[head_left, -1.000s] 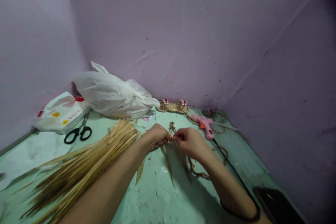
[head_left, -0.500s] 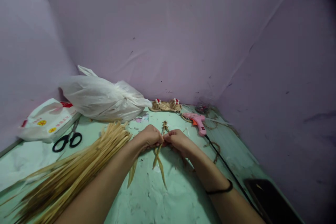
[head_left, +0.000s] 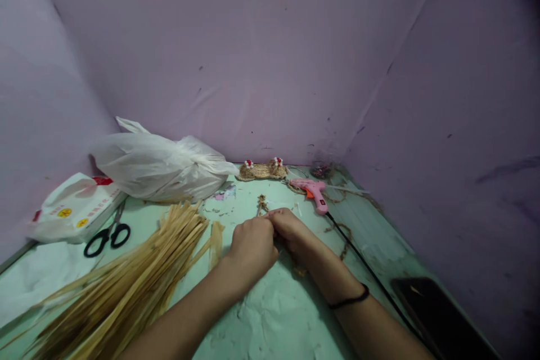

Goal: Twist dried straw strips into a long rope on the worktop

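Note:
My left hand (head_left: pixel 252 244) and my right hand (head_left: pixel 290 228) are closed and pressed together over a small braided straw piece (head_left: pixel 262 203), whose knotted tip pokes out just beyond the fingers. Both hands pinch the straw strands of this piece low over the green table (head_left: pixel 270 320). The loose ends of the strands are hidden beneath my hands. A thick bundle of flat straw strips (head_left: pixel 126 287) lies to the left of my left forearm, and one short strip (head_left: pixel 216 243) lies beside the left wrist.
Black scissors (head_left: pixel 106 236), a white packet (head_left: pixel 70 208) and a white plastic bag (head_left: pixel 162 163) lie at the back left. A woven straw piece with red beads (head_left: pixel 261 169) lies by the wall. A pink glue gun (head_left: pixel 313 192) with a black cord lies right; a dark phone (head_left: pixel 439 320) lies front right.
My hands have closed in together and my left hand has rolled over the strands, hiding the loose ends that trailed toward me. The view has shifted slightly.

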Action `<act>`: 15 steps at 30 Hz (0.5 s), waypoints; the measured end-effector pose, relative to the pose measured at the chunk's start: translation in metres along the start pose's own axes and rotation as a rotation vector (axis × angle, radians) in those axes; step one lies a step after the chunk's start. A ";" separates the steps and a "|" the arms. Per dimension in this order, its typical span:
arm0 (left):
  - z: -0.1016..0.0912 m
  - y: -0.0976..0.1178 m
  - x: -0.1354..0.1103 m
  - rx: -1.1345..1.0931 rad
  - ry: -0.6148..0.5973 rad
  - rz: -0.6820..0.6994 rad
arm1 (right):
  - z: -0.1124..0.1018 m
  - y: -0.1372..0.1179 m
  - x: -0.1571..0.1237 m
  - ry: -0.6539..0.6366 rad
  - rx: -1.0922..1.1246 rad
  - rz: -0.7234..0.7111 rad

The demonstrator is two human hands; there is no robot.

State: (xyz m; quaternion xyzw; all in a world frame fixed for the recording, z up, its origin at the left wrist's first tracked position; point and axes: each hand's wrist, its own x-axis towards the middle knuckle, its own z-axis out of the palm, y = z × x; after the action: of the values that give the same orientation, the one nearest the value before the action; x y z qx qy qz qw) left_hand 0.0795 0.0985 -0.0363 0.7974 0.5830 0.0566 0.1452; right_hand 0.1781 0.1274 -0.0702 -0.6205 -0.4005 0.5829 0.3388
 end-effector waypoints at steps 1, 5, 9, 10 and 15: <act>-0.001 -0.003 0.003 -0.036 -0.014 0.004 | 0.000 0.000 0.000 -0.026 0.011 -0.010; -0.010 -0.024 0.022 -0.335 0.050 -0.145 | -0.007 0.000 0.000 -0.162 0.036 -0.027; -0.010 -0.032 0.033 -0.836 -0.106 -0.411 | -0.016 -0.001 0.002 -0.274 0.056 -0.059; -0.007 -0.032 0.033 -0.948 -0.197 -0.423 | -0.018 0.000 0.002 -0.299 0.051 -0.056; 0.006 -0.033 0.033 -1.168 -0.397 -0.387 | -0.022 0.000 0.005 -0.346 -0.061 -0.091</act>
State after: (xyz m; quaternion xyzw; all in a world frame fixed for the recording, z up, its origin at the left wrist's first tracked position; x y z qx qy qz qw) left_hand 0.0614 0.1379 -0.0542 0.4629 0.5516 0.1888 0.6677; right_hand 0.1997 0.1326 -0.0706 -0.5022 -0.4979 0.6527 0.2717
